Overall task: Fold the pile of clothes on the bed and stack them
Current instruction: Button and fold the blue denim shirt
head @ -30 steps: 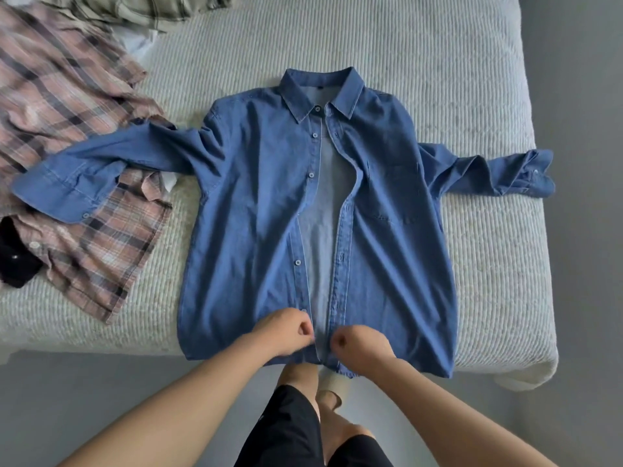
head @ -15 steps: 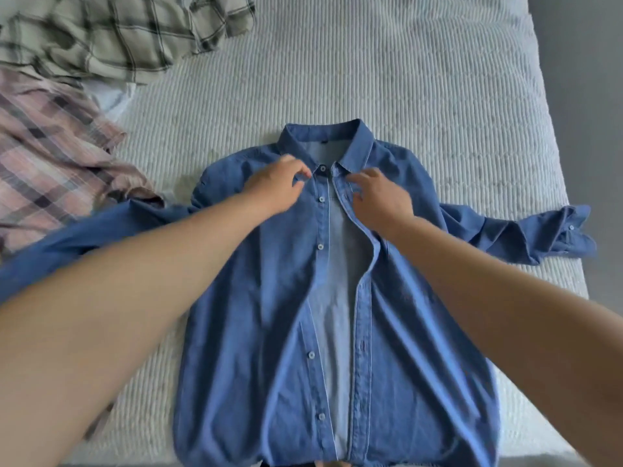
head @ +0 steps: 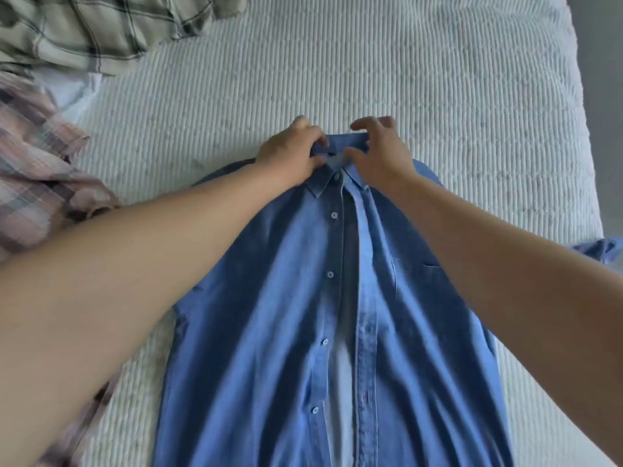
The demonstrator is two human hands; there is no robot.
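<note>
Early stage: you're on what looks like the first garment, and it isn't folded yet. The blue shirt point(head: 286, 315) lies face up and flat on the bed point(head: 404, 79), front panels nearly closed but unbuttoned, with a pale strip of lining showing low on the placket. Your left hand point(head: 290, 156) and right hand point(head: 381, 156) are both at the collar point(head: 340, 146), the far end of the shirt from you. Left fingers point(head: 318, 139) are curled and pinch the collar's left side; right fingers point(head: 359, 126) curl over its top edge with the thumb under, pinching the right side. My read: you're squaring up the collar before any fold.

Done: shirt spread and roughly straightened. Left: sleeves in, body folded, then stacked. No stack shows anywhere. The right sleeve cuff point(head: 603, 249) pokes out past your right forearm, right of the shirt; the left sleeve is hidden under your left arm, can't tell how it lies.

Still unfolded: a pink plaid shirt point(head: 37, 183) crumpled left of the blue shirt, a green plaid shirt point(head: 101, 32) beyond it at the far left, and something white point(head: 70, 85) between those two. Most of the task remains.
</note>
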